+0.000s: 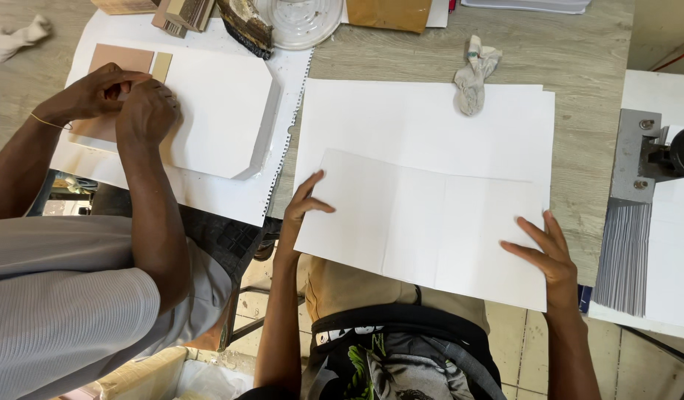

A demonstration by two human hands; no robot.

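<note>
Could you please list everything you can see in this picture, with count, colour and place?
creased sheet: one, white, table's near edge, under both hands
large sheet: one, white, beneath the creased sheet
rag: one, grey, crumpled on the large sheet's far edge
cut card: one, white, clipped corners, far left
tan board: one, pinkish brown, by the co-worker's hands
co-worker's hands: two, pressed together on the card
plastic lid: one, clear, top centre
metal device: one, grey, right edge
table: one, grey wood
left hand: creased sheet's left edge
right hand: flat on its right corner
</note>
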